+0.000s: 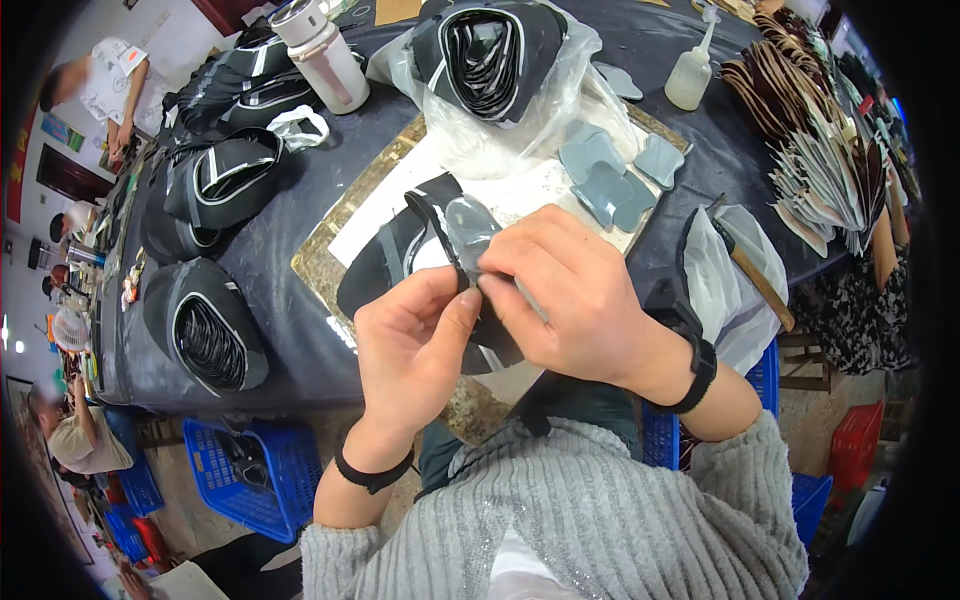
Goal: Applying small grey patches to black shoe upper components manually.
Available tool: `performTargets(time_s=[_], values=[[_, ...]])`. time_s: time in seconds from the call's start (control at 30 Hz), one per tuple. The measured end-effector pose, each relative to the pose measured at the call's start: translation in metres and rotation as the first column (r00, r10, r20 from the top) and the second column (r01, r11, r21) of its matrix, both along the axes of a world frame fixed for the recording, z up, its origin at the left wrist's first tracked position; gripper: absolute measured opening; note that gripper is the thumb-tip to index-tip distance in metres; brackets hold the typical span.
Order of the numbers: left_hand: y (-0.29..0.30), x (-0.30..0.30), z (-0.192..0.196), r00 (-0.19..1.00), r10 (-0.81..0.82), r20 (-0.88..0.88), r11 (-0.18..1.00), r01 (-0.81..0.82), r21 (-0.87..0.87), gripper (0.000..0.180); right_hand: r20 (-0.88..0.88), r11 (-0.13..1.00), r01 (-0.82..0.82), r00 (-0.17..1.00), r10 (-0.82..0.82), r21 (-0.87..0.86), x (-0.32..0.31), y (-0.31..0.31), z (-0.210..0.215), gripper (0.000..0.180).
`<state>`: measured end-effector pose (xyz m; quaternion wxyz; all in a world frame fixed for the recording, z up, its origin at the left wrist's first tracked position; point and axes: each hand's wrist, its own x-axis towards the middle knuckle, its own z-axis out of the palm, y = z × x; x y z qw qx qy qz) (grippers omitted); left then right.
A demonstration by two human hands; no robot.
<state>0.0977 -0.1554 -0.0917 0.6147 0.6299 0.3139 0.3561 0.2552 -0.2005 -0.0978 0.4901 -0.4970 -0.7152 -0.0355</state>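
Note:
In front of me a black shoe upper [385,255] with light edging lies on a white-covered slab. My left hand [415,345] pinches the edge of this upper between thumb and forefinger. Against the upper stands a rounded, translucent grey stiffener [468,222]. My right hand [575,295] is closed, its fingertips pressed on the stiffener's lower edge, touching the left fingertips. The exact contact under the fingers is hidden. Beyond my right hand, several similar grey stiffeners [590,160] lie loosely overlapped on the slab.
A bundle of black uppers [488,60] sits in clear plastic at the back; more bundles [210,325] lie left. A white flask [325,65], a squeeze bottle [688,78] and a wooden-handled hammer [760,285] surround the slab [318,262]. Blue baskets [240,480] stand below. Other people work at left.

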Motion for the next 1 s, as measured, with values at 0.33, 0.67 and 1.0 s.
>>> performTargets(time_s=[0.33, 0.67, 1.0], values=[[0.012, -0.001, -0.006, 0.987, -0.142, 0.069, 0.981, 0.150, -0.127, 0.019, -0.461, 0.921, -0.198, 0.887, 0.023, -0.335, 0.000, -0.013, 0.009, 0.006], [0.049, -0.078, -0.020, 0.705, -0.090, 0.703, 0.914, 0.339, -0.224, 0.037, -0.942, 0.829, 0.474, 0.289, 0.172, 0.297, 0.092, -0.109, -0.001, 0.011], [0.005, -0.011, -0.013, 0.914, -0.096, 0.394, 0.993, 0.116, -0.025, 0.034, 0.046, 0.147, 0.519, 0.341, -0.939, -0.842, 0.192, -0.202, -0.205, 0.021]])
